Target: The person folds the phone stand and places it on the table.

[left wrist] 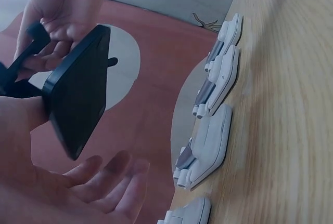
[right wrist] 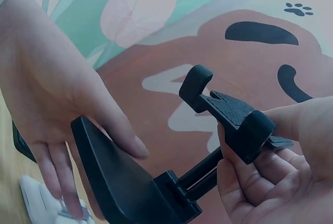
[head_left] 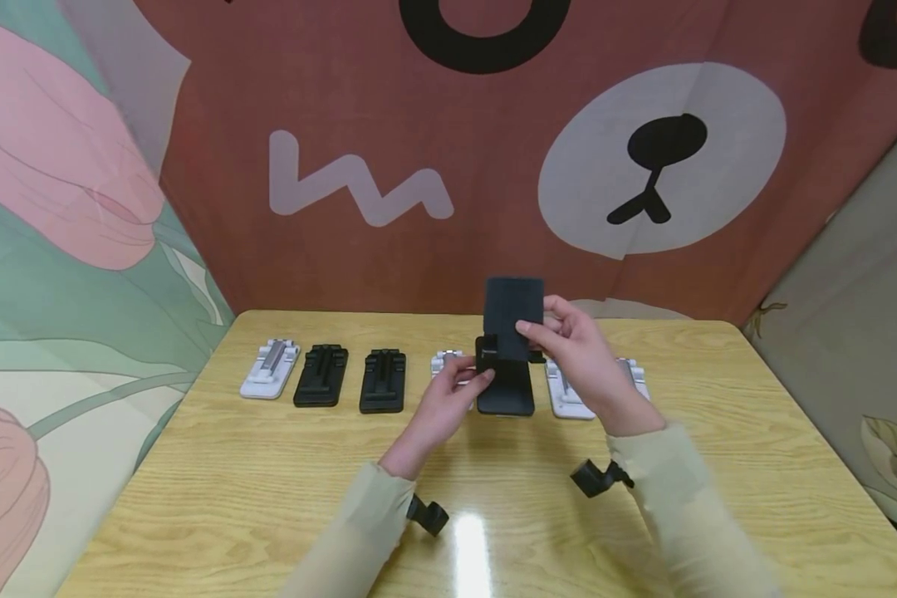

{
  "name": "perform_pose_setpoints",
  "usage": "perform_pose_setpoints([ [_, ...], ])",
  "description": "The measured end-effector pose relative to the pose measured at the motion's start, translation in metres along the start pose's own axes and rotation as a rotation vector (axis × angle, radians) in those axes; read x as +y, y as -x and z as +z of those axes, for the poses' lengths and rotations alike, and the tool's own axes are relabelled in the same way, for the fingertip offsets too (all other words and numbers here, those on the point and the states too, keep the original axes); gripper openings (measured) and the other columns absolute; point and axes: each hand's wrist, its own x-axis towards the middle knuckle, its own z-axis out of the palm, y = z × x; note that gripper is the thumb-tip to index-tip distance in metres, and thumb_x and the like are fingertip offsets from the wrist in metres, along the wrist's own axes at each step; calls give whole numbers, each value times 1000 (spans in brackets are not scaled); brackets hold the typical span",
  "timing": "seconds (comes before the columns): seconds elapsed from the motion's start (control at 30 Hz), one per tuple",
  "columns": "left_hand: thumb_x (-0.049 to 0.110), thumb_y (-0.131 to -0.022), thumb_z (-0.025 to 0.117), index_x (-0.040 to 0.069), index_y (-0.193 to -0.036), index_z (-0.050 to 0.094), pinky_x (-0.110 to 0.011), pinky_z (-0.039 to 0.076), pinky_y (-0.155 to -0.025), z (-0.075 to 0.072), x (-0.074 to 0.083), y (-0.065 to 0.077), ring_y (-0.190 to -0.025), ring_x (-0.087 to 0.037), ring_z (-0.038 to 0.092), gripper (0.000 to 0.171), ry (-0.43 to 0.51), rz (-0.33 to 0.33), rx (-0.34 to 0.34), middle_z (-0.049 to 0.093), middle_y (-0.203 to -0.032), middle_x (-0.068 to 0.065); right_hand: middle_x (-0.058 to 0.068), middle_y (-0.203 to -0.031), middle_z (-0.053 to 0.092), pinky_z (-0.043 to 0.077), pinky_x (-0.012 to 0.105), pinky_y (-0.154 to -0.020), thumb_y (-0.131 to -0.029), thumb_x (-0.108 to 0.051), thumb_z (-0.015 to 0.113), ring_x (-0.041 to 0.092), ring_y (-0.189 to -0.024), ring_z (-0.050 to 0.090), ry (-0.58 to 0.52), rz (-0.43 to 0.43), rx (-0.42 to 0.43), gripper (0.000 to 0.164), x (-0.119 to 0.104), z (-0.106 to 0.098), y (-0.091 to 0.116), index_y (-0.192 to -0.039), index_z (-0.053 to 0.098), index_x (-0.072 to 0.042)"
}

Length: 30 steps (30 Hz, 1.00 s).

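An unfolded black phone stand (head_left: 505, 390) is held up over the far part of the table, its hinged arm and cradle raised from its base. My left hand (head_left: 448, 399) grips the base by its left edge, thumb on the upper face and fingers behind. At the top, my right hand (head_left: 586, 357) pinches the back plate (head_left: 512, 307) of the cradle, thumb in front. The right wrist view shows two hooked lips on the cradle (right wrist: 229, 115) and a double-bar arm (right wrist: 203, 180) joining it to the base (right wrist: 122, 182). In the left wrist view the base's underside (left wrist: 83, 94) shows.
Folded stands lie in a row along the table (head_left: 269, 490): a white stand (head_left: 271, 370) at far left, a black stand (head_left: 321, 375), another black stand (head_left: 383, 380), then white ones partly hidden by my hands. A patterned cloth (head_left: 344, 257) hangs behind the table.
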Motion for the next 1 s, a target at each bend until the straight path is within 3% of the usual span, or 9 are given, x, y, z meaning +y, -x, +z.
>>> perform_pose_setpoints([
  [0.2, 36, -104, 60, 3, -140, 53, -43, 52, -91, 0, 0, 2, -108, -24, 66, 49, 11, 9, -37, 68, -123, -15, 14, -115, 73, 47, 39, -100, -102, -18, 66, 26, -105, 69, -23, 5, -9, 36, 1, 11, 0, -132, 53, -3],
  [0.47, 20, -107, 53, -5, -142, 47, -33, 54, -83, 1, 0, 2, -104, -23, 68, 44, 58, 54, -66, 66, -124, -19, 14, -118, 72, 40, 49, -107, -101, -20, 67, 25, -109, 68, -13, 27, -12, 40, 5, 18, 0, -136, 53, -5],
  [0.67, 16, -107, 51, -7, -143, 46, -33, 55, -86, 1, -2, 1, -105, -24, 68, 42, 86, 84, -76, 66, -123, -20, 13, -120, 69, 44, 46, -102, -98, -22, 72, 26, -109, 63, 71, 10, 51, 40, 6, 18, -3, -131, 57, -4],
  [0.8, 15, -106, 53, -8, -138, 49, -28, 54, -81, 1, -2, 2, -99, -22, 69, 40, 84, 84, -67, 70, -116, -20, 11, -124, 62, 44, 46, -101, -94, -26, 77, 27, -115, 56, 136, -1, 83, 52, 7, 18, -5, -137, 54, -9],
  [1.0, 13, -105, 54, -12, -132, 50, -27, 54, -79, 3, -2, 3, -94, -22, 70, 37, 93, 98, -62, 71, -111, -23, 6, -135, 61, 43, 52, -105, -96, -38, 73, 25, -124, 57, 181, 3, 2, 64, 8, 17, -5, -151, 48, -17],
])
